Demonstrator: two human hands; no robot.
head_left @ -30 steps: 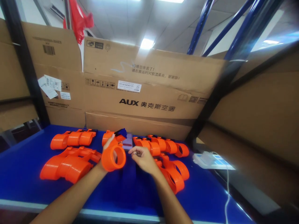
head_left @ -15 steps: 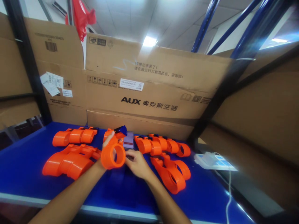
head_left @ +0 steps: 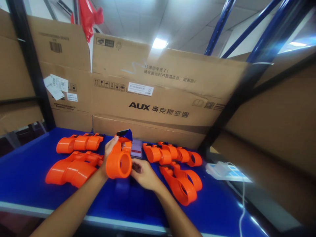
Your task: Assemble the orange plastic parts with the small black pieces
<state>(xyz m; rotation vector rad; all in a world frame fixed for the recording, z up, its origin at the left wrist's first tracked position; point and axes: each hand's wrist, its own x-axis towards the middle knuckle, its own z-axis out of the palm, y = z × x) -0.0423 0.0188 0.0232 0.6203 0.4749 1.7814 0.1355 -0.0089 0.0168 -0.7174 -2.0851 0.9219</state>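
Note:
My left hand [head_left: 110, 148] is wrapped round an orange tape dispenser [head_left: 113, 164], held above the table with its round hub facing me. A blue-and-black piece [head_left: 126, 134] forms the dispenser's far upper end. Close against the hub's right side is my right hand [head_left: 144, 173], its fingers curled inward; whatever they may pinch is hidden. Behind the held dispenser, another orange part [head_left: 126, 147] shows only partly. A phone-like flat device [head_left: 136, 147] with a lit screen lies just beyond my hands.
Orange dispensers stand in rows on the blue tabletop [head_left: 145, 210], at the left [head_left: 74, 171] and right [head_left: 181, 184]. A cardboard wall [head_left: 158, 128] closes the back. Dark rack posts [head_left: 37, 75] flank it. A white power strip [head_left: 227, 171] with a cable sits at the right edge.
The held dispenser has shifted slightly left and its blue-and-black end has turned a little. My right hand stays beside the hub. The camera view has moved slightly.

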